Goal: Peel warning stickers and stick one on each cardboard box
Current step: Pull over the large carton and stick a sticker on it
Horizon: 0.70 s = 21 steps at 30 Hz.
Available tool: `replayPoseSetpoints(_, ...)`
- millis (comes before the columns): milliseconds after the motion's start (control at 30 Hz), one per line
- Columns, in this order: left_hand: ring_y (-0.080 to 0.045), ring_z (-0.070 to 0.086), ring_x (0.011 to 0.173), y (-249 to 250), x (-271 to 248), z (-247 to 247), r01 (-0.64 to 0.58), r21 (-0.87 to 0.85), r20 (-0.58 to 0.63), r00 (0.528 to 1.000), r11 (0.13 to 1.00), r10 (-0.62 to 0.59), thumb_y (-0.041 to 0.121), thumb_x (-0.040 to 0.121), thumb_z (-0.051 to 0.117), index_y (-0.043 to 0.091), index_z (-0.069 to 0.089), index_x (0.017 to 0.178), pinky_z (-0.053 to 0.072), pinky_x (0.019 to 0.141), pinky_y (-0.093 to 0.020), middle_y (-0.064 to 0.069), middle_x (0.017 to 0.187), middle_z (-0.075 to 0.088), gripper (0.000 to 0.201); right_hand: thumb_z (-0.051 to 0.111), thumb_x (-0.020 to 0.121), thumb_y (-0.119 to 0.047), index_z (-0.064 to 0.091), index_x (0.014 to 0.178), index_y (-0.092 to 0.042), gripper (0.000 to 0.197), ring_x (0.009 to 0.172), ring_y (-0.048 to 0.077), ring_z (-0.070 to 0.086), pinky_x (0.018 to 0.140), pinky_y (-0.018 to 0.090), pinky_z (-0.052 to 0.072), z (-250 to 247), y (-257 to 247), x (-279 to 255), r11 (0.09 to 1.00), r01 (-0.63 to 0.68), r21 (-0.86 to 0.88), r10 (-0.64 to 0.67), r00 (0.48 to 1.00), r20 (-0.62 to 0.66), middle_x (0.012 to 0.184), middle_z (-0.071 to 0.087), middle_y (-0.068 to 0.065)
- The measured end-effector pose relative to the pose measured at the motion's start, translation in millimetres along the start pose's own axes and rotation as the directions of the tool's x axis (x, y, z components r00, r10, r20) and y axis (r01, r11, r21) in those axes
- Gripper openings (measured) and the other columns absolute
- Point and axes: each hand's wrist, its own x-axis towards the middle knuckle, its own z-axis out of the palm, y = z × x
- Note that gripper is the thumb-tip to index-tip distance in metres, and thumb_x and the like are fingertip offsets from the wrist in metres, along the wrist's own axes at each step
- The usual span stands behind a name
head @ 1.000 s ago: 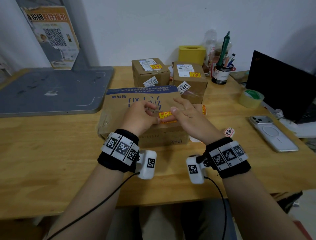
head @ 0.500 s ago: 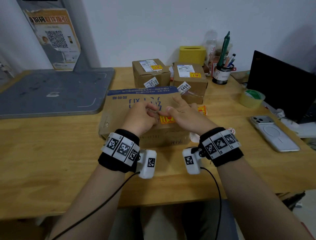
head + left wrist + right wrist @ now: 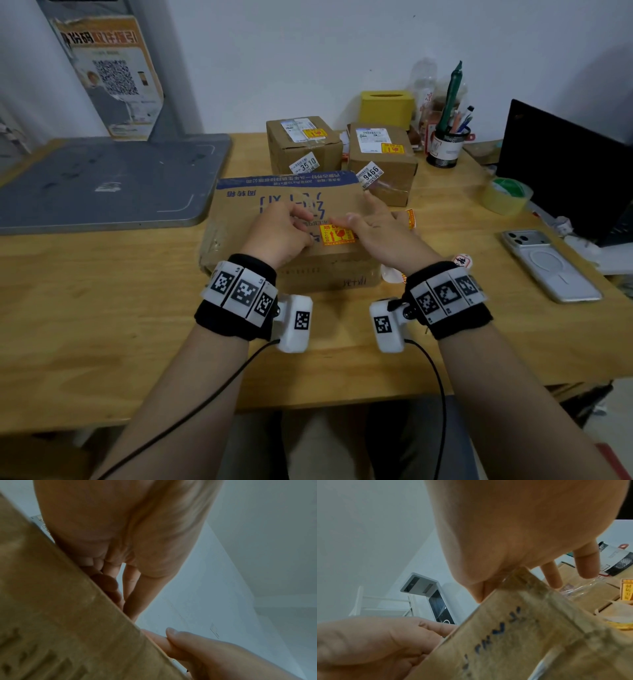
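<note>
A: Largest first, we have the worktop (image 3: 102, 308): its near edge runs across in front of us, with open wood to the left of the boxes and between the big box and that edge.

B: At the far left a grey board (image 3: 102, 181) lies flat, its right edge near the big cardboard box (image 3: 274, 192). We count three boxes: that one in the middle, and behind it, side by side, the small left box (image 3: 301, 154) and the small right box (image 3: 387, 161).

A: To the right, the dark screen (image 3: 561, 164) and a phone (image 3: 548, 263) narrow the room near the right edge.

B: We count three stuck warning stickers: one on each small box top, and the warning sticker (image 3: 337, 234) on the big box near its front edge.

A: Our left hand (image 3: 281, 233) rests on the box top, fingers loosely curled, holding nothing. Our right hand (image 3: 373, 229) lies spread with straight fingers, its thumb at the sticker's upper edge.
</note>
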Motion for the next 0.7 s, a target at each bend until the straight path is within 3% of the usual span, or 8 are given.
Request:
replayPoseSetpoints(67, -0.018, 0.066, 0.094, -0.3, 0.1, -0.2, 0.000, -0.003, 0.000, 1.000, 1.000, 0.000, -0.002, 0.081, 0.074, 0.021, 0.066, 0.102, 0.055, 0.090, -0.038, 0.001, 0.086, 0.065, 0.033, 0.028, 0.100, -0.064, 0.056, 0.130, -0.064, 0.041, 0.149, 0.028, 0.012, 0.119, 0.053, 0.010, 1.3, 1.3, -0.1, 1.000, -0.007, -0.002, 0.007, 1.000, -0.005, 0.171, 0.013, -0.015)
replayPoseSetpoints(133, -0.018, 0.067, 0.094, 0.1, -0.1, 0.3, -0.001, 0.002, -0.002, 1.000, 1.000, 0.001, -0.002, 0.080, 0.074, 0.022, 0.065, 0.099, 0.055, 0.091, -0.038, 0.001, 0.085, 0.065, 0.032, 0.030, 0.080, -0.078, 0.054, 0.140, -0.054, 0.069, 0.149, 0.024, 0.012, 0.121, 0.051, 0.011, -0.2, 5.8, -1.9, 1.000, 0.008, 0.010, -0.007, 1.000, -0.013, 0.169, 0.019, -0.016)
replayPoseSetpoints(167, -0.018, 0.067, 0.095, 0.3, -0.2, 0.6, -0.003, 0.006, -0.003, 1.000, 1.000, 0.003, -0.002, 0.080, 0.074, 0.023, 0.065, 0.098, 0.055, 0.091, -0.039, 0.001, 0.085, 0.065, 0.032, 0.032, 0.077, -0.078, 0.055, 0.141, -0.051, 0.074, 0.150, 0.022, 0.011, 0.122, 0.050, 0.010, -1.5, 7.6, -4.7, 1.000, 0.009, 0.017, -0.009, 1.000, -0.005, 0.168, 0.019, -0.020)
replayPoseSetpoints(267, -0.018, 0.067, 0.096, -0.4, 0.3, 1.3, -0.009, 0.008, -0.005, 1.000, 1.000, 0.009, -0.002, 0.080, 0.074, 0.022, 0.066, 0.101, 0.055, 0.089, -0.036, 0.000, 0.089, 0.066, 0.033, 0.039, 0.100, -0.059, 0.067, 0.121, -0.057, 0.036, 0.149, 0.016, 0.009, 0.123, 0.049, 0.008, -5.9, 12.9, -14.0, 0.997, 0.068, 0.028, -0.069, 0.997, 0.043, 0.169, 0.010, -0.025)
replayPoseSetpoints(400, -0.017, 0.065, 0.095, 1.1, -2.3, -0.4, -0.019, 0.018, -0.008, 1.000, 1.000, 0.019, -0.001, 0.082, 0.073, 0.019, 0.067, 0.109, 0.051, 0.083, -0.030, -0.001, 0.092, 0.067, 0.034, 0.027, 0.087, -0.074, 0.057, 0.135, -0.059, 0.058, 0.151, 0.026, 0.008, 0.122, 0.052, 0.010, -4.9, 18.5, -4.1, 1.000, 0.013, 0.016, -0.013, 1.000, -0.012, 0.170, 0.007, -0.020)
replayPoseSetpoints(533, -0.014, 0.064, 0.093, 2.1, -3.4, -3.0, -0.017, -0.005, -0.004, 1.000, 1.000, 0.017, -0.001, 0.081, 0.075, 0.017, 0.063, 0.117, 0.047, 0.076, -0.024, 0.001, 0.090, 0.067, 0.042, 0.012, 0.083, -0.076, 0.055, 0.110, -0.081, 0.050, 0.156, 0.027, 0.006, 0.120, 0.062, 0.007, -0.5, 28.8, 14.3, 0.999, 0.039, 0.023, -0.038, 0.999, -0.017, 0.172, 0.010, -0.016)
replayPoseSetpoints(633, -0.012, 0.064, 0.090, 0.6, -3.7, -4.0, -0.010, -0.028, 0.001, 1.000, 1.000, 0.010, 0.005, 0.081, 0.077, 0.016, 0.062, 0.120, 0.044, 0.075, -0.023, 0.003, 0.088, 0.068, 0.043, 0.018, 0.077, -0.078, 0.060, 0.121, -0.070, 0.061, 0.156, 0.026, 0.009, 0.121, 0.055, 0.007, -2.9, 28.6, 9.7, 1.000, 0.015, 0.012, -0.015, 1.000, -0.019, 0.172, 0.011, -0.015)
replayPoseSetpoints(700, -0.014, 0.065, 0.093, 1.0, -4.1, -2.9, -0.008, -0.034, -0.006, 1.000, 0.999, 0.008, 0.011, 0.082, 0.078, 0.017, 0.063, 0.120, 0.048, 0.082, -0.028, 0.001, 0.092, 0.069, 0.042, 0.025, 0.085, -0.071, 0.065, 0.119, -0.065, 0.053, 0.154, 0.025, 0.012, 0.122, 0.051, 0.009, -6.1, 27.4, 0.4, 1.000, 0.006, 0.016, -0.006, 1.000, -0.008, 0.171, 0.014, -0.016)
